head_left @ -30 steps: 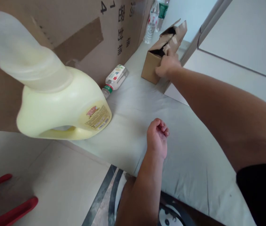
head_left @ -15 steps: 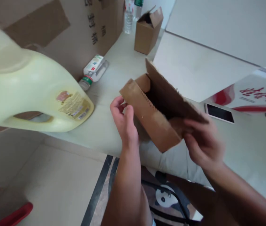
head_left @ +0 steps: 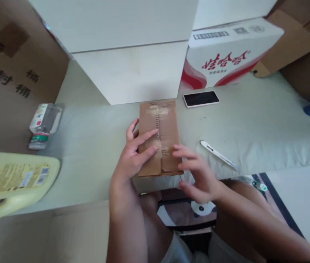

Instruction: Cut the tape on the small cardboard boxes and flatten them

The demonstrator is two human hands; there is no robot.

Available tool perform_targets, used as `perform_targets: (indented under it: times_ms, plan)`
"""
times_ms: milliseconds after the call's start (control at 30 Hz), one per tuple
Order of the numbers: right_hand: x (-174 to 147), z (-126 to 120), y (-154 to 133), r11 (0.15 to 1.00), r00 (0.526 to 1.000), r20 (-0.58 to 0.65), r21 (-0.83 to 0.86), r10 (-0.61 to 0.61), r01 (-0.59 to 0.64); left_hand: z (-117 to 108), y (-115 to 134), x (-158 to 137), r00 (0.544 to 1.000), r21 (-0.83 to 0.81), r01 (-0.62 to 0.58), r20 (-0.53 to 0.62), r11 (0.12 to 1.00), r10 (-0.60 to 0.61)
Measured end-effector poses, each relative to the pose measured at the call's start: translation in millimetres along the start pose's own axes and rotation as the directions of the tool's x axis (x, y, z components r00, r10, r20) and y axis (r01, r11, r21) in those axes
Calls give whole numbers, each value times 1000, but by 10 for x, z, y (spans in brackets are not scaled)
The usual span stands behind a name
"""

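A brown cardboard box (head_left: 168, 126) lies on the pale green covered surface in front of me, its two top flaps folded down to meet at a middle seam. Torn tape marks show on top. My left hand (head_left: 134, 155) rests on the box's left part, its index finger and thumb stretched over the flap near the seam and the other fingers at the left side. At the right edge, my right hand (head_left: 196, 171) has its fingers spread, the fingertips near or touching the box. To the right lies a white utility knife (head_left: 218, 154).
A phone (head_left: 201, 99) lies beyond the box, before a white carton with red writing (head_left: 223, 60). White panels (head_left: 133, 75) stand behind. On the left are a clear bottle (head_left: 44, 124), a large yellow jug (head_left: 20, 182) and a big brown carton (head_left: 15, 91).
The box went from tilted in the air, one flap raised, to lying with its flaps down. My left hand moved onto its top; my right hand let go of the flap. The view turned right.
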State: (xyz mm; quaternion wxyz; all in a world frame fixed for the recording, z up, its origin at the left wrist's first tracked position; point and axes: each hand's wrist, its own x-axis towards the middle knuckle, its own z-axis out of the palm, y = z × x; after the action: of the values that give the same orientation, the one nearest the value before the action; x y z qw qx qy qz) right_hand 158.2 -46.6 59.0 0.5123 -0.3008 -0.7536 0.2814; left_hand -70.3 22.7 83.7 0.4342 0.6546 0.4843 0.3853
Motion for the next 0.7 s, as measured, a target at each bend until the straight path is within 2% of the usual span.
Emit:
perform_targets:
  times_ms: [33, 67, 133, 200, 233, 267, 300, 367, 433, 533, 600, 700]
  plan:
    - [-55, -22, 97, 996, 991, -102, 20, 87, -85, -25, 2, 12, 1000, 11, 20, 3, 1000, -20]
    - [-105, -43, 199, 979, 963, -181, 36, 202, -198, -54, -10, 19, 999, 5, 35, -10, 999, -35]
    - [-174, -69, 386, 891, 867, -210, 64, 452, -449, -108, -76, 15, 994, -49, 63, -88, 997, -67]
    - [-191, -67, 508, 774, 771, -71, 78, 633, -629, -139, -182, -8, 962, -199, 105, -229, 974, -150]
    - [-181, -56, 535, 734, 738, 25, 87, 674, -673, -140, -239, -22, 927, -286, 120, -309, 951, -210]
    - [-163, -40, 538, 722, 730, 110, 107, 674, -683, -131, -292, -34, 888, -360, 128, -374, 924, -269]
    - [-139, -24, 521, 736, 748, 170, 137, 642, -663, -112, -337, -45, 862, -414, 129, -403, 901, -308]
    - [-83, -3, 444, 806, 831, 190, 209, 522, -554, -56, -391, -59, 823, -511, 113, -433, 852, -368]
    - [-27, -15, 337, 877, 910, 133, 246, 392, -414, 12, -394, -69, 787, -591, 123, -431, 797, -441]
    - [52, -107, 178, 946, 974, 36, 234, 222, -224, 104, -353, -83, 741, -658, 217, -370, 721, -561]
    - [95, -198, 94, 972, 987, -73, 195, 146, -130, 154, -339, -88, 756, -639, 334, -257, 693, -602]
    - [123, -319, 43, 992, 962, -250, 73, 115, -99, 223, -385, -64, 836, -486, 482, 6, 729, -549]
